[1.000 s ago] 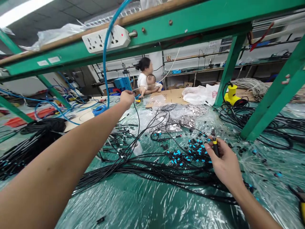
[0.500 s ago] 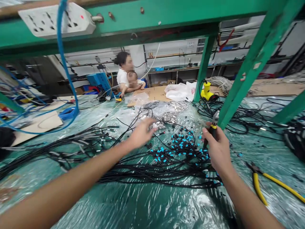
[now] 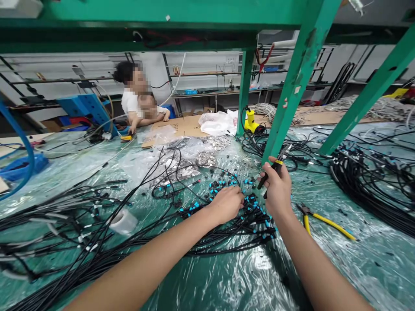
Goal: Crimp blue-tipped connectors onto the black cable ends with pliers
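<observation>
So the right hand (image 3: 277, 185) is gripping the pliers (image 3: 278, 164), nose pointing away. The left hand (image 3: 228, 203) is dipping into the connectors (image 3: 253, 203), those blue-tipped bits heaped just beside the right hand; its fingertips are hiding, so I can't tell if it's pinching one. A moment ago it was hovering further left, near the silver bits (image 3: 207, 160). Now both hands are sitting close together, so I'd say the action's centring on that heap. Cables (image 3: 220, 247) are running under the left forearm, other pliers (image 3: 335, 226) are lying right of the right wrist, and a roll (image 3: 123, 222) is sitting off left.
</observation>
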Motion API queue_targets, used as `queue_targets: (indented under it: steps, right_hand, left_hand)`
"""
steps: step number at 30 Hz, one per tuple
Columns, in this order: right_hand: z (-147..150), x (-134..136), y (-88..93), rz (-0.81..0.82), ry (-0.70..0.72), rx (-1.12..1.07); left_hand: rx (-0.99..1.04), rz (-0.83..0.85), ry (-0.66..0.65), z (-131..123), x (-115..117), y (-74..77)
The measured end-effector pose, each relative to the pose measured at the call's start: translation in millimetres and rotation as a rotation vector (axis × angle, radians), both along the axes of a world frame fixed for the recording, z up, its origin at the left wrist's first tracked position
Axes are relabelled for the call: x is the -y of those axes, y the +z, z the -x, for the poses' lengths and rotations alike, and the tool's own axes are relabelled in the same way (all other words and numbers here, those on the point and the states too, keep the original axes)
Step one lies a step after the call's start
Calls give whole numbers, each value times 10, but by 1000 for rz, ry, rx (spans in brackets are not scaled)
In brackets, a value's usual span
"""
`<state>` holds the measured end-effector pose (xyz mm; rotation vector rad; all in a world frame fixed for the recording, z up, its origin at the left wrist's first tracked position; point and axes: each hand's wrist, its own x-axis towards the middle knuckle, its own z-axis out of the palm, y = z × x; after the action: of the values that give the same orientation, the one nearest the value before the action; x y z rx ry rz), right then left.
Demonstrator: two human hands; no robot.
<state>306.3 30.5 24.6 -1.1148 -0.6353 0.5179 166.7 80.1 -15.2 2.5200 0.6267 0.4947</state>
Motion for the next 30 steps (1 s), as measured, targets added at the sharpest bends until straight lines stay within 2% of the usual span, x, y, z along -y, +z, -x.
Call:
queue_targets:
  steps: [4,8,11,14,16,18,21,23,25,28,30]
  right_hand:
    - [32,20,18,6,34,1]
    - [121,60,60,75,135,-19]
    - [288,123,52,186,324,-57]
    - [500,224,0,302,561,-72]
    - [628,304,-33,397,740,-48]
    - [737,382,-46,451,877,31]
    - [882,481,-43,462,1000,158]
    - [973,533,-50,473,1031,160]
    - [1055,572,-76,499,998,113]
    - [1145,602,-129,505,944,106]
    - [1179,603,-157,481,967,167]
  left_hand:
    - [147,126,136,77,-20,160]
    - [367,309,325,344,-182,484]
    - [501,492,442,686,-284,718]
    - [562,676,502,1054,-226,809]
    - [581,766,517,1270,-98,762]
    - [596,827,526,1452,61,650]
    - [648,878,577,1676,263,443]
    - [700,888,633,1793,342,321]
    - [716,875,668,1875,382,230]
    - [682,803,679,1925,411,159]
    - [657,710,681,1924,430,147]
